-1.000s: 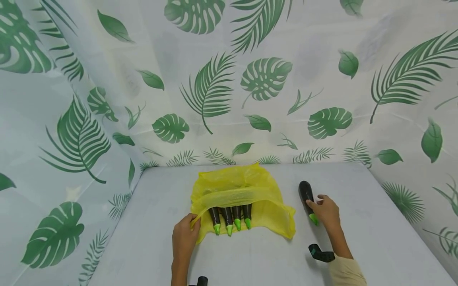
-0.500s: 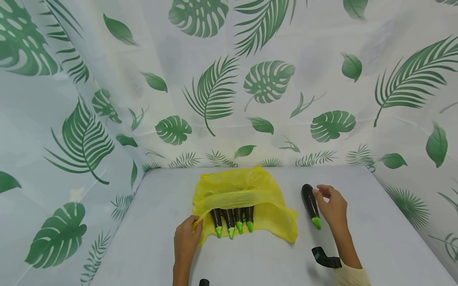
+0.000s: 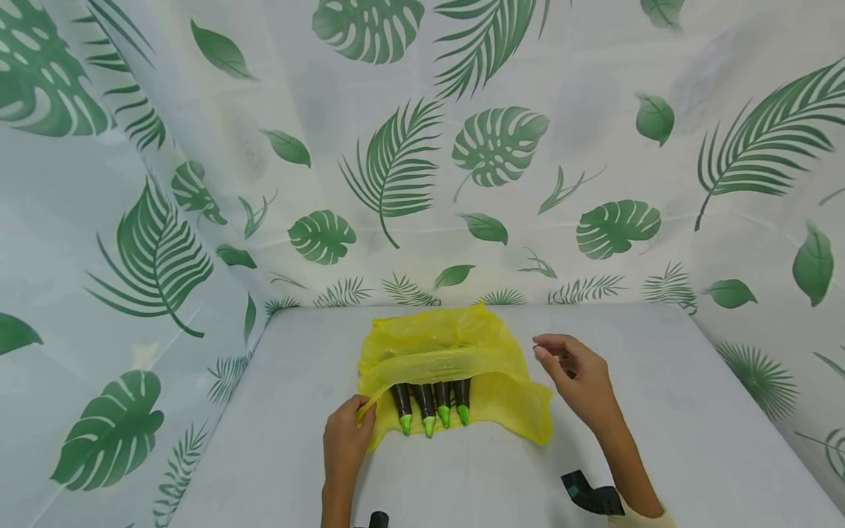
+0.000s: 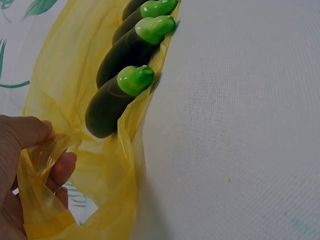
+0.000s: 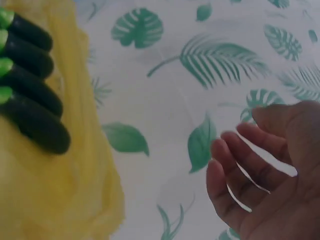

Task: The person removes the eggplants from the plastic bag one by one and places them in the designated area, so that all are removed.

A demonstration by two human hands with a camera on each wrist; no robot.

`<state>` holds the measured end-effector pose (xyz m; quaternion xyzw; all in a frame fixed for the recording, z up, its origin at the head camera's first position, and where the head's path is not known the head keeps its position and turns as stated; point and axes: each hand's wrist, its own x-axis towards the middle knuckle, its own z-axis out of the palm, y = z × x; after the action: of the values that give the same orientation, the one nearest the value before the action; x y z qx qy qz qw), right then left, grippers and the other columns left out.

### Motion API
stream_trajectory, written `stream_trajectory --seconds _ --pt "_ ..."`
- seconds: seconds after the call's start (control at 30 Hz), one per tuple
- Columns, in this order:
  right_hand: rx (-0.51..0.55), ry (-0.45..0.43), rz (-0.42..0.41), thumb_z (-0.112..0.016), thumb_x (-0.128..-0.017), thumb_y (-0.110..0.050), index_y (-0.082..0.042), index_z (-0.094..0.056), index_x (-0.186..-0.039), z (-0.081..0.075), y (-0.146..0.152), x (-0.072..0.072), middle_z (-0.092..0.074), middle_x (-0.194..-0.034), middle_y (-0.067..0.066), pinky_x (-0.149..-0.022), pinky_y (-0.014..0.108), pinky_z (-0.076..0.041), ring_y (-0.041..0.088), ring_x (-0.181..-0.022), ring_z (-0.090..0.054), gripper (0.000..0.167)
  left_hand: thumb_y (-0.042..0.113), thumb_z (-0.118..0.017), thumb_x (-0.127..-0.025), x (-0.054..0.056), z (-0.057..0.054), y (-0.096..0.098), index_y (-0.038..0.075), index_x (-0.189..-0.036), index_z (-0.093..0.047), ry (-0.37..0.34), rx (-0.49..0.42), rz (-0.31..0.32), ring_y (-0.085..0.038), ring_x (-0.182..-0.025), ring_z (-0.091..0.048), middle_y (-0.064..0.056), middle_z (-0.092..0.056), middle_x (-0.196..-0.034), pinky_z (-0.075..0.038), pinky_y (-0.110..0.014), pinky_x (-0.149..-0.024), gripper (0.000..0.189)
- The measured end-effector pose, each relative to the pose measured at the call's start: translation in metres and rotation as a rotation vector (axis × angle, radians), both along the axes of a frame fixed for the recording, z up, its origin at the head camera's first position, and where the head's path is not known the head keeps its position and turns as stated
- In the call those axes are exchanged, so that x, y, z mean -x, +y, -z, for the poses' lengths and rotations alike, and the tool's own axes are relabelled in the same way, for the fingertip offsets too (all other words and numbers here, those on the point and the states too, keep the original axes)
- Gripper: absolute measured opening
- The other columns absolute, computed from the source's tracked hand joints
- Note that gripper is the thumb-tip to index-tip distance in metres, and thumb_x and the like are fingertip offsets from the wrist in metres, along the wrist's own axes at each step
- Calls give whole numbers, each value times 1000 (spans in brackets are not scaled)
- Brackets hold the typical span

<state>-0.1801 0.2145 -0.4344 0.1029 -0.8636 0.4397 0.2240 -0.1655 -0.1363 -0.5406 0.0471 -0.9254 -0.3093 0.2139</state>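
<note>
My left hand (image 3: 346, 436) pinches the left edge of a yellow plastic bag (image 3: 508, 411), lifting its mouth between thumb and fingers. Several dark eggplants (image 3: 424, 400) with bright green stem ends lie side by side in the bag, stems toward me, their far ends covered by the film. In the left wrist view the eggplants (image 4: 105, 107) rest on the lower film beyond the thumb. My right hand (image 3: 581, 378), right of the bag, has loosely bent fingers (image 5: 220, 185) with nothing between them. It hides most of a separate eggplant (image 3: 571, 372); only a dark bit shows.
A white tabletop (image 3: 462, 484) lies under everything. White sheeting printed with green leaves (image 3: 502, 147) rises behind it and at both sides. A black camera mount (image 3: 590, 495) is strapped on the right wrist, another (image 3: 378, 520) near the left.
My right hand has left the separate eggplant's side, lifted, and swung left over it toward the bag. My left hand keeps its pinch on the bag's edge. The bagged eggplants have not moved.
</note>
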Motion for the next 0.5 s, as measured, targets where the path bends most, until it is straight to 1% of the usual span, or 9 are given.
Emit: stream_trajectory --seconds 0.07,0.17,0.27,0.33,0.4,0.5 --pt "-24 3 -110 -64 -94 -13 -7 -67 -111 1 -8 -5 -71 -100 4 -75 13 -50 -4 -87 -59 18 15 -73 -86 -1 1 0 9 -92 -72 -2 -3 3 -9 -69 -59 -1 -71 -82 -52 -29 -65 9" --pt "-67 -51 -277 -64 -94 -15 -12 -67 -114 3 -20 -13 -70 -102 -2 -74 22 -54 1 -90 -62 19 15 -73 -86 -3 1 1 9 -93 -71 4 -2 10 -9 -68 -58 0 -71 -81 -52 -28 -64 10" --pt "-97 -173 -438 -61 -97 -23 -17 -65 -117 7 -33 -18 -70 -104 -5 -73 25 -55 3 -91 -63 21 15 -73 -86 -4 0 1 8 -93 -71 20 0 15 -10 -69 -60 -1 -71 -82 -52 -29 -64 10" --pt "-119 -260 -526 -59 -98 -27 -17 -64 -120 11 -40 -20 -69 -106 -5 -74 26 -55 5 -93 -63 25 15 -73 -85 -3 0 1 8 -92 -71 31 3 15 -11 -70 -61 -2 -71 -82 -53 -30 -65 10" --pt "-134 -342 -580 -57 -98 -30 -14 -63 -121 16 -46 -20 -68 -107 -1 -75 26 -54 10 -94 -64 29 15 -73 -85 -3 0 1 8 -92 -71 35 5 15 -12 -71 -62 -2 -71 -82 -53 -31 -65 9" --pt "-160 -427 -608 -57 -98 -32 -7 -60 -125 26 -53 -18 -66 -111 6 -77 26 -54 18 -97 -65 36 15 -73 -86 -2 0 2 9 -92 -71 30 8 13 -11 -70 -61 -1 -71 -82 -52 -31 -65 9"
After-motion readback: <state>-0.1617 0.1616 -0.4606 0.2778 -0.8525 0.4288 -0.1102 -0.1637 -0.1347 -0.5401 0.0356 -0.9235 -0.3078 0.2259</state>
